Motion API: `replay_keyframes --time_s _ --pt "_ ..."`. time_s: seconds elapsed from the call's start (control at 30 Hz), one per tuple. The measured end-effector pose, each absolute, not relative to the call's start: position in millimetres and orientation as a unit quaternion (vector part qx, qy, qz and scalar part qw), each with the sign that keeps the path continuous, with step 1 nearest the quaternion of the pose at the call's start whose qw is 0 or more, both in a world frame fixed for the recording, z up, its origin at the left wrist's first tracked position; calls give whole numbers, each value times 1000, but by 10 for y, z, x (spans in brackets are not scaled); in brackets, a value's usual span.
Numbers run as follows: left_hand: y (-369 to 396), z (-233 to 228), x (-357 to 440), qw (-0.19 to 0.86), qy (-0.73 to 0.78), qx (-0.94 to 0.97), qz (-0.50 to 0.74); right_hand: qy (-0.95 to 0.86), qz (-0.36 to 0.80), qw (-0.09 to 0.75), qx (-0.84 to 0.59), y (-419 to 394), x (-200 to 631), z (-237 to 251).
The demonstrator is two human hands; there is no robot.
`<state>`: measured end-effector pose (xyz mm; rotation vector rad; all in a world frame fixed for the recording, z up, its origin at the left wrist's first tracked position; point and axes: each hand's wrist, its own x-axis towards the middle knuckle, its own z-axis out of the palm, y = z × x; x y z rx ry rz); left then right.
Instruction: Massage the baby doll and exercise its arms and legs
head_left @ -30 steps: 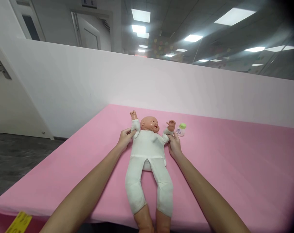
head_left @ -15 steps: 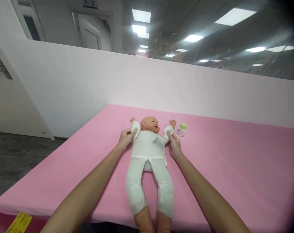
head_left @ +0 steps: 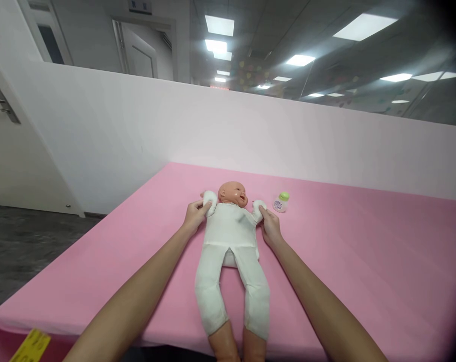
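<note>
Far left, low corner: one yellow paper tag [head_left: 30, 346], flat, printed, hanging at the near edge of the table [head_left: 363, 251]. The table is covered in smooth matte pink fabric, with one pale partition wall [head_left: 137, 130] behind it. Left hand [head_left: 195, 216]: bare, forearm stretched across the pink cover, fingers closed together on the doll's white sleeve cuff at the doll's arm on that side; the cuff is bunched into a soft rounded lump over the end of the arm. One baby doll [head_left: 231, 241] lies on its back in the middle of the table, between the two hands, head pointing away from the person, legs pointing toward them. Head is glossy hard plastic, peach-toned, bald. Body is clad in one white soft-cloth one-piece suit, slightly wrinkled; two bare plastic lower legs stick out past the near table edge. Right hand [head_left: 271, 227]: bare, fingers pinched shut on the other sleeve cuff, likewise gathered into a rounded bundle. Just beyond and to the right of that hand, standing apart from the doll: one small toy bottle [head_left: 281, 202], upright, clear body with a printed label and a rounded green cap.
</note>
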<state>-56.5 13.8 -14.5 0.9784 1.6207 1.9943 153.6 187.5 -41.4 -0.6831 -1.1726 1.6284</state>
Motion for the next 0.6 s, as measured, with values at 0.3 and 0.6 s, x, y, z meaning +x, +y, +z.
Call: replay_keyframes --time_s 0.3,0.6 --pt "132 -111 -537 188 580 345 713 -481 672 498 -262 1897 1534 -449" --pt "136 -147 -570 192 582 350 709 -483 676 491 -260 1876 1536 -429"
